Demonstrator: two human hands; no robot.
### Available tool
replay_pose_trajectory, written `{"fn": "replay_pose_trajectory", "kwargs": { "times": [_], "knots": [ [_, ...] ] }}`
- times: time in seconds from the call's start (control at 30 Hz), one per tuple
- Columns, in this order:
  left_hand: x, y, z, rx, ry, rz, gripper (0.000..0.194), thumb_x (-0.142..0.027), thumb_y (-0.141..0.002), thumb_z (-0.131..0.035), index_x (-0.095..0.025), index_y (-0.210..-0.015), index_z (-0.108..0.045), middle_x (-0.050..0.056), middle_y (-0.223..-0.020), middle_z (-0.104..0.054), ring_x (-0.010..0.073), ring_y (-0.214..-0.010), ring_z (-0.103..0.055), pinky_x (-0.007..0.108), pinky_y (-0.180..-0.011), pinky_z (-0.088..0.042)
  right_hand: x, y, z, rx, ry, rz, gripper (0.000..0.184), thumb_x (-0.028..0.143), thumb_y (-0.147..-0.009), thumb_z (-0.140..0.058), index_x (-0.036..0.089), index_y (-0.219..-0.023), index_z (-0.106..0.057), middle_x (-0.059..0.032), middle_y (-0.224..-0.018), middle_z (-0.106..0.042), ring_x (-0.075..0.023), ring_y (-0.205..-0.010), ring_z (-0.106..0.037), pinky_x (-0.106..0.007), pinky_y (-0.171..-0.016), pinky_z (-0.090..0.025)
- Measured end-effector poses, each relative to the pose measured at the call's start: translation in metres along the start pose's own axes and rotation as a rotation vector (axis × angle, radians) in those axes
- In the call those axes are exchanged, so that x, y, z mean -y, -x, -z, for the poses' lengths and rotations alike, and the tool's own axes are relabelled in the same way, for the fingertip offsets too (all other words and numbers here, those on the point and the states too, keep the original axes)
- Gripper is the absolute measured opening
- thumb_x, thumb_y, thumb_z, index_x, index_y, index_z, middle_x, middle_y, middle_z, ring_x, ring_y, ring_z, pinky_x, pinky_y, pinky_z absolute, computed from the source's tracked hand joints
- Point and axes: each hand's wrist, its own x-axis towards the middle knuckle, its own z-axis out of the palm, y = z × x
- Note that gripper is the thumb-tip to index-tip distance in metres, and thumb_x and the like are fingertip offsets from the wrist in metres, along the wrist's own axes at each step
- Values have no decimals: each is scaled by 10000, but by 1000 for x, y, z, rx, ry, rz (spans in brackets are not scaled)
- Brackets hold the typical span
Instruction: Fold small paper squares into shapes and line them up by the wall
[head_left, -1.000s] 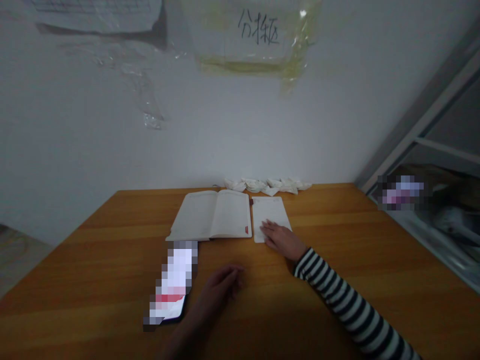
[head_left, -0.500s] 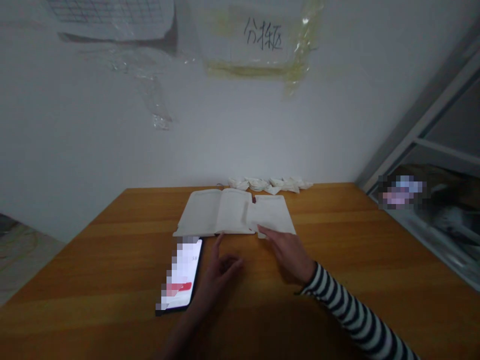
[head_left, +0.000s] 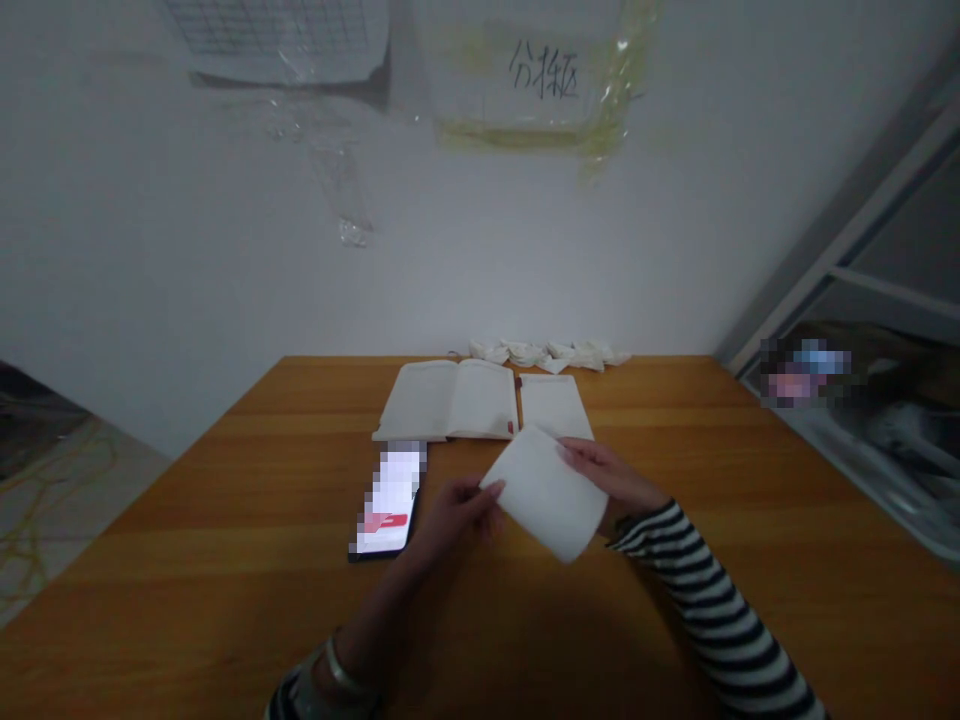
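Observation:
A white sheet of paper (head_left: pixel 547 495) is held up off the table between both my hands, turned at a slant and slightly curved. My left hand (head_left: pixel 469 510) pinches its left corner, thumb on top. At the upper right edge, my right hand (head_left: pixel 611 475) grips the same sheet, its thumb over the paper and the other fingers mostly behind it. Beyond the sheet lies a stack of loose white paper (head_left: pixel 555 402). An open notebook (head_left: pixel 450 400) with blank pages lies just left of that stack.
A lit phone (head_left: pixel 390 500) lies on the wooden table (head_left: pixel 225 540), left of my left hand. Along the wall at the back sits a row of crumpled or folded white paper pieces (head_left: pixel 547 355). To the right stands a shelf frame (head_left: pixel 832 275).
My right hand has lifted a sheet from the loose stack and brought it nearer. My left hand, empty before, has taken hold of its corner. The view has shifted slightly.

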Motion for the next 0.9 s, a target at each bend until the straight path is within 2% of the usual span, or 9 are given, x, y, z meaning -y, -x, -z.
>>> {"fn": "replay_pose_trajectory", "kwargs": {
  "times": [0.07, 0.1, 0.2, 0.3, 0.43, 0.53, 0.7, 0.9],
  "knots": [
    [3, -3, 4, -110, 81, 24, 473, -587, -847, -670, -133, -712, -657, 60, -674, -730, 104, -465, -593, 217, -502, -465, -18, -3, 2, -206, -161, 26, 545, 660, -799, -699, 202, -1093, -728, -77, -956, -755, -201, -815, -679, -296, -707, -524],
    [5, -5, 6, -160, 136, 47, 469, -588, -842, -677, -130, -740, -661, 74, -725, -751, 106, -480, -612, 220, -520, -481, -27, -5, 1, -265, -239, 17, 578, 703, -815, -645, 214, -1113, -723, -82, -939, -759, -210, -821, -693, -318, -731, -540],
    [11, -12, 12, -214, 299, 159, 439, -556, -823, -717, -120, -815, -666, 110, -825, -782, 123, -517, -660, 228, -541, -505, -48, -11, -10, -262, -283, 36, 528, 667, -854, -625, 226, -1125, -728, -88, -1006, -771, -226, -897, -711, -360, -819, -550],
    [14, -16, 17, -199, 365, 232, 418, -526, -840, -704, -111, -807, -667, 118, -794, -780, 115, -481, -640, 212, -476, -458, -57, -14, -23, -206, -227, 86, 403, 539, -835, -724, 215, -1074, -758, -79, -1028, -782, -243, -914, -713, -382, -844, -544],
    [15, -16, 22, -187, 246, 173, 504, -602, -835, -651, -137, -648, -596, 58, -576, -703, 55, -320, -442, 193, -345, -274, -59, -16, -28, -195, -239, 55, 372, 480, -792, -781, 193, -1029, -780, -68, -938, -798, -241, -806, -727, -381, -769, -556],
    [15, -15, 25, -206, 134, 130, 483, -614, -804, -661, -164, -656, -565, -10, -452, -602, 46, -286, -332, 191, -321, -158, -58, -15, -25, -204, -285, 50, 376, 453, -800, -779, 202, -1079, -772, -66, -959, -799, -236, -811, -733, -373, -757, -562],
    [13, -14, 27, -228, 47, 162, 445, -596, -791, -648, -174, -673, -576, -48, -394, -508, 51, -294, -290, 199, -324, -133, -54, -14, -24, -138, -280, 70, 416, 440, -833, -750, 213, -1182, -740, -80, -1057, -788, -245, -894, -734, -387, -807, -564],
    [11, -13, 26, -218, 12, 164, 428, -587, -804, -641, -170, -712, -610, -73, -363, -448, 54, -283, -276, 197, -335, -144, -54, -13, -24, -158, -244, 83, 443, 455, -836, -740, 222, -1212, -726, -81, -1104, -776, -234, -905, -728, -394, -854, -555]
  ]
}}
